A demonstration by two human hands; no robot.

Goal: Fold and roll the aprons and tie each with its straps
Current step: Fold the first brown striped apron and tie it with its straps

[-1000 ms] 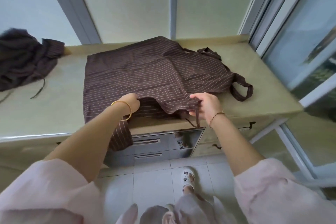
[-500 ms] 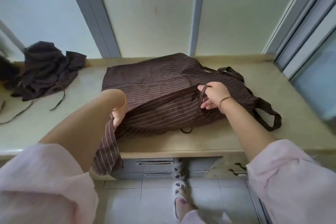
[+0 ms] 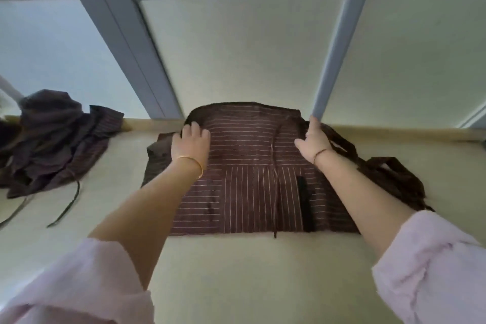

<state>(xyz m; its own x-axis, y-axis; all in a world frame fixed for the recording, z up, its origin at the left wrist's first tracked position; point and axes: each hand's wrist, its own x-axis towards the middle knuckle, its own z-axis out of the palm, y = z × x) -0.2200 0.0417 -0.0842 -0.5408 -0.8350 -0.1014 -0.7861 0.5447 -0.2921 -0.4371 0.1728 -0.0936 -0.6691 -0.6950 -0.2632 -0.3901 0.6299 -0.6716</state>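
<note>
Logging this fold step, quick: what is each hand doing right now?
Left hand: open, pressing flat on the striped apron.
Right hand: open, touching the apron's far right edge.

Beige countertop [image 3: 236, 271], smooth, fills lower half of view. Low tan ledge [image 3: 394, 131] runs along back edge of countertop. Behind ledge, window with grey-blue frame bars [image 3: 147, 60]: two slanted uprights, one crossbar near top. Frosted panes [image 3: 249, 55] between bars, pale, too hazy to see through.
</note>
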